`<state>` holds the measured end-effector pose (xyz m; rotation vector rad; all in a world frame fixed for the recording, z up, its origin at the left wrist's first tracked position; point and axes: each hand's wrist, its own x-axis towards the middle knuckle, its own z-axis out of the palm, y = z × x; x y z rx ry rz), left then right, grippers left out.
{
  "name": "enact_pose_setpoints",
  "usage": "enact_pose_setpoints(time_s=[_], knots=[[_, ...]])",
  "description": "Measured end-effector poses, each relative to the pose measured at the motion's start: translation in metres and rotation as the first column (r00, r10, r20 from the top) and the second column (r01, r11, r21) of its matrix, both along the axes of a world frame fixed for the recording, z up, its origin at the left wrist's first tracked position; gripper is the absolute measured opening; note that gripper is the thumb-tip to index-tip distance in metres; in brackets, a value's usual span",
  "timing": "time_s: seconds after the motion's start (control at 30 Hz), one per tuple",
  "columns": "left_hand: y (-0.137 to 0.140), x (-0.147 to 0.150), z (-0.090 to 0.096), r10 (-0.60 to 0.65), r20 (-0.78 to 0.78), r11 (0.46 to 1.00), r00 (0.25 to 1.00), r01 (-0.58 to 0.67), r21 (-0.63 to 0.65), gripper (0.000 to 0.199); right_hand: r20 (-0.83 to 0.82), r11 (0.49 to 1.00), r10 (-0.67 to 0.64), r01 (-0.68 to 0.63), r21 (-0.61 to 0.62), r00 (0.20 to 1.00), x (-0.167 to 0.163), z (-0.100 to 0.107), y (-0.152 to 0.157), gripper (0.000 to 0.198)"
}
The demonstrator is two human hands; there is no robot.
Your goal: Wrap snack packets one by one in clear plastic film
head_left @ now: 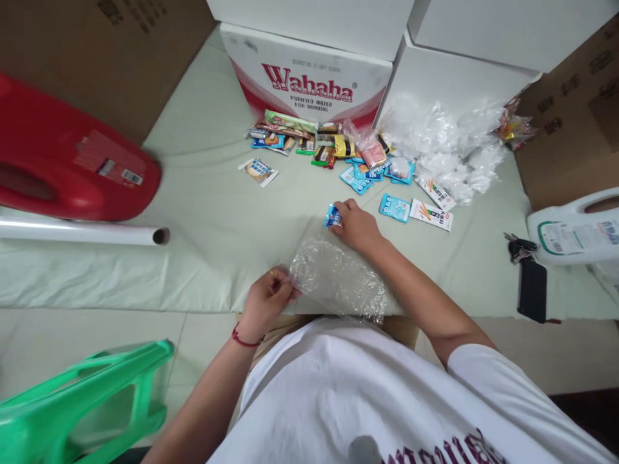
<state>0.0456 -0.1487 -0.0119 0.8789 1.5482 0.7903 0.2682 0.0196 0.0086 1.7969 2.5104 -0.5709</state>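
Note:
My left hand [269, 296] pinches the left edge of a clear plastic bag [341, 277], which lies crinkled at the table's front edge and hangs slightly over it. Above the bag, my right hand [356, 224] is closed on a small blue snack packet [332, 217]. A light-blue packet [394, 207] and a white snack packet with orange sticks on it [432, 214] lie to the right of that hand. Farther back sit several wrapped snacks [324, 145] in a loose pile, with a white-and-blue packet [258, 171] lying apart on the left.
Crumpled clear bags [440, 142] heap at the back right, before white boxes. A Wahaha carton [309, 77] stands behind the snacks. Left are a red jug [97, 161] and a white roll [82, 231]; right, keys, a black phone [532, 290] and a white bottle [575, 229]. A green stool [87, 393] stands below.

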Motion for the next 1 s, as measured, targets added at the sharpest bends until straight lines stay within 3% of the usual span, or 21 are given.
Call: enact_pose_setpoints(time_s=[0.1,0.23,0.33,0.43,0.53,0.67,0.73,0.8,0.87,0.93,1.0], knots=[[0.0,-0.001,-0.002,0.007,-0.009,1.0,1.0,-0.007,0.0,0.027,-0.008,0.998,-0.057,0.057,-0.015,0.998,0.014,0.002,-0.001,0.049],[0.002,0.002,-0.006,-0.017,-0.074,0.999,0.997,0.019,0.03,0.017,-0.101,0.99,-0.115,0.105,-0.094,0.988,0.064,0.012,0.017,0.024],[0.003,0.004,-0.009,-0.043,-0.112,0.995,0.993,0.053,0.087,0.011,-0.04,0.966,-0.257,0.257,0.002,0.966,0.107,0.019,0.035,0.027],[0.002,0.003,-0.013,-0.022,-0.076,0.995,0.997,0.029,0.101,0.011,0.05,0.963,-0.267,0.265,0.047,0.962,0.133,0.02,0.05,0.035],[0.001,0.002,-0.015,0.002,-0.023,0.995,1.0,0.0,0.104,0.012,0.13,0.975,-0.222,0.224,-0.003,0.966,0.138,0.018,0.057,0.04],[-0.001,0.002,-0.017,0.006,-0.04,0.992,0.999,-0.001,0.123,0.011,0.224,0.953,-0.295,0.304,-0.008,0.929,0.134,0.024,0.064,0.063],[-0.001,0.002,-0.019,-0.002,-0.069,0.991,0.998,0.011,0.133,0.009,0.227,0.944,-0.283,0.312,-0.104,0.932,0.134,0.031,0.069,0.052],[-0.002,0.002,-0.019,-0.012,-0.078,0.99,0.997,0.023,0.141,0.009,0.143,0.92,-0.271,0.3,-0.251,0.952,0.132,0.036,0.074,0.04],[-0.002,0.002,-0.019,-0.02,-0.074,0.989,0.997,0.031,0.148,0.008,-0.054,0.884,-0.332,0.291,-0.366,0.942,0.125,0.037,0.078,0.043],[-0.003,0.002,-0.018,-0.016,-0.078,0.987,0.997,0.028,0.156,0.007,-0.305,0.86,-0.441,0.301,-0.411,0.844,0.113,0.035,0.083,0.048],[-0.003,0.002,-0.018,-0.007,-0.083,0.986,0.997,0.021,0.164,0.007,-0.508,0.857,-0.509,0.357,-0.371,0.695,0.102,0.03,0.091,0.052]])
